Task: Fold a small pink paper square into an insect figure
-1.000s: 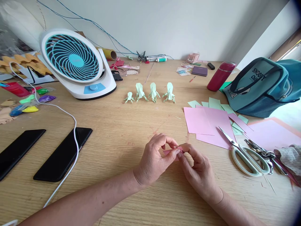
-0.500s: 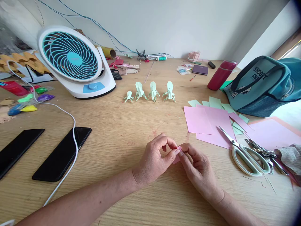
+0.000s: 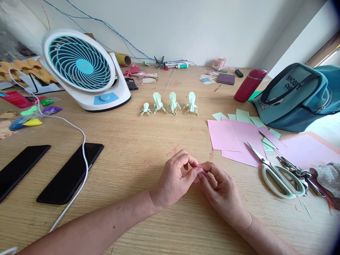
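Note:
My left hand [image 3: 176,179] and my right hand [image 3: 221,189] meet just above the wooden table [image 3: 138,148], near its front middle. Between their fingertips they pinch a small folded piece of pink paper [image 3: 199,170], mostly hidden by the fingers. Both hands are closed on it, thumbs and forefingers pressed together. Further back stands a row of several pale green folded paper figures [image 3: 170,103].
Pink paper sheets [image 3: 233,140] and green scraps lie to the right, with scissors [image 3: 278,173] on them. A teal bag [image 3: 294,95] and a red bottle [image 3: 249,85] stand at back right. A white desk fan [image 3: 82,69] is at back left; two black phones [image 3: 70,173] and a white cable lie at left.
The pink piece has been turned a little between the fingertips, and my right hand's fingers have closed further over it. Both hands stay in the same place.

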The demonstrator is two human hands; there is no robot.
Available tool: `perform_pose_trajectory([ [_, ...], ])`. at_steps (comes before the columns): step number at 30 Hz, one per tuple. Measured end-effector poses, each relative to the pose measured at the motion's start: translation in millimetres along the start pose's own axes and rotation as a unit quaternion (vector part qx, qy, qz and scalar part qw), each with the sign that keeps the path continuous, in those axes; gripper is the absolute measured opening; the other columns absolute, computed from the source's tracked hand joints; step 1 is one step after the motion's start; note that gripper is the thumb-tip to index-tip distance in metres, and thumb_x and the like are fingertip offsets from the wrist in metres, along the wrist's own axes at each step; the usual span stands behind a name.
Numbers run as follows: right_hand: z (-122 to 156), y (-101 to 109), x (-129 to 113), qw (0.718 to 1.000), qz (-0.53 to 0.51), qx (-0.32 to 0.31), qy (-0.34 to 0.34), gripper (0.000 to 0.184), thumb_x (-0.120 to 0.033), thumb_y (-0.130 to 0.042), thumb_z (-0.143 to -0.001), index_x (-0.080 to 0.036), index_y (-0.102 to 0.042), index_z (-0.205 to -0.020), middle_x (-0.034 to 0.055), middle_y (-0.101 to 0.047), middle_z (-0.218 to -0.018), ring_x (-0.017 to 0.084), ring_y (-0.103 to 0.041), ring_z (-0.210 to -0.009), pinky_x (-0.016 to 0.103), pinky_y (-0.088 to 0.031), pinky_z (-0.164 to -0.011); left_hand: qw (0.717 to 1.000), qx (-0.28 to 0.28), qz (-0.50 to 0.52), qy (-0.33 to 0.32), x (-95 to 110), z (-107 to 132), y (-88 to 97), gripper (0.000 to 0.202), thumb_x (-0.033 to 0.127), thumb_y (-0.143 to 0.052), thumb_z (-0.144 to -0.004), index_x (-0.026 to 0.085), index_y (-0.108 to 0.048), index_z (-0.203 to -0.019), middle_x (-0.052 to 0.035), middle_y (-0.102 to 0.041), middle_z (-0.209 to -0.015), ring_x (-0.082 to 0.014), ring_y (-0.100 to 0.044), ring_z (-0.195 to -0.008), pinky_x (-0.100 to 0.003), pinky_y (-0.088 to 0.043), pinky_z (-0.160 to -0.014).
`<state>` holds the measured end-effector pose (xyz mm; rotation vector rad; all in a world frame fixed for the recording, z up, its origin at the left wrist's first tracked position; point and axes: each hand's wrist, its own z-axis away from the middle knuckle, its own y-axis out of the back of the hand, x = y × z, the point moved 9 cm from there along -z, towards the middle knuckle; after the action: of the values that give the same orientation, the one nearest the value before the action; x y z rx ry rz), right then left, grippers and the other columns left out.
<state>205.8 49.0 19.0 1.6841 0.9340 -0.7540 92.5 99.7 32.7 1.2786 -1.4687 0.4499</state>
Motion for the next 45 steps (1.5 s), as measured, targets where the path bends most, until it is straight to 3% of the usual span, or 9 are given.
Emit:
perform_pose_trajectory([
  [11,0.3,-8.9,18.6,0.993,-0.089,-0.023,-0.068,0.008,-0.027,-0.056,-0.094,-0.022,-0.058,-0.088,0.0005,-0.064,-0.078,0.015,-0.059,-0.07,0.024,-0.048,-0.065,1.0,-0.001,0.006,0.024,-5.0,-1.8,-3.5,0.012,0.018,-0.067,-0.087,0.016,-0.06,-0.078,-0.0006,-0.06,-0.079,-0.0113,-0.053,-0.072,-0.022,-0.043,-0.065],
  [20,-3.7,-8.2,23.3,0.991,-0.064,-0.043,-0.105,0.02,-0.034,-0.056,-0.093,-0.02,-0.059,-0.079,0.0005,-0.061,-0.071,0.014,-0.054,-0.064,0.025,-0.043,-0.06,0.979,-0.044,0.132,0.15,-28.5,-5.0,-10.4,0.022,0.032,-0.063,-0.09,0.014,-0.066,-0.078,-0.0021,-0.065,-0.074,-0.0125,-0.056,-0.066,-0.025,-0.044,-0.063],
  [24,-2.6,-10.2,30.6,0.986,-0.078,-0.051,-0.135,0.022,-0.037,-0.057,-0.092,-0.019,-0.06,-0.081,0.0004,-0.06,-0.07,0.014,-0.053,-0.062,0.024,-0.042,-0.057,0.98,-0.052,0.132,0.14,-25.8,-5.8,-10.4,0.024,0.034,-0.061,-0.091,0.014,-0.066,-0.078,-0.0025,-0.065,-0.075,-0.0132,-0.057,-0.068,-0.025,-0.044,-0.063],
  [30,-3.2,-12.9,27.0,0.983,-0.092,-0.07,-0.141,0.022,-0.038,-0.059,-0.092,-0.019,-0.061,-0.08,-0.0007,-0.058,-0.069,0.013,-0.051,-0.063,0.023,-0.04,-0.055,0.992,-0.014,0.074,0.102,-20.2,-6.9,-4.0,0.014,0.022,-0.068,-0.083,0.014,-0.063,-0.072,0.0006,-0.059,-0.071,-0.0103,-0.051,-0.063,-0.023,-0.041,-0.06],
  [33,-3.6,-13.9,25.4,0.981,-0.104,-0.081,-0.143,0.022,-0.04,-0.059,-0.092,-0.019,-0.063,-0.085,-0.0005,-0.059,-0.071,0.013,-0.051,-0.064,0.023,-0.04,-0.056,0.991,-0.013,0.077,0.105,-20.7,-6.3,-4.8,0.016,0.022,-0.064,-0.086,0.014,-0.061,-0.072,0.0007,-0.059,-0.071,-0.0103,-0.052,-0.065,-0.023,-0.042,-0.061],
  [41,-2.2,-12.9,27.4,0.983,-0.096,-0.072,-0.139,0.017,-0.033,-0.057,-0.091,-0.02,-0.056,-0.08,-0.0008,-0.056,-0.071,0.014,-0.05,-0.065,0.025,-0.04,-0.06,0.986,-0.036,0.093,0.13,-25.5,-1.3,-12.8,0.012,0.022,-0.067,-0.084,0.015,-0.06,-0.077,0.0012,-0.061,-0.075,-0.0094,-0.056,-0.063,-0.021,-0.045,-0.06],
  [45,-2.7,-14.0,27.1,0.987,-0.069,-0.072,-0.126,0.014,-0.03,-0.056,-0.091,-0.02,-0.055,-0.081,-0.0013,-0.055,-0.071,0.014,-0.049,-0.064,0.026,-0.038,-0.059,0.991,-0.029,0.082,0.101,-21.0,-2.1,-10.5,0.015,0.025,-0.067,-0.086,0.015,-0.06,-0.076,0.0002,-0.061,-0.074,-0.0105,-0.057,-0.065,-0.022,-0.046,-0.061],
])
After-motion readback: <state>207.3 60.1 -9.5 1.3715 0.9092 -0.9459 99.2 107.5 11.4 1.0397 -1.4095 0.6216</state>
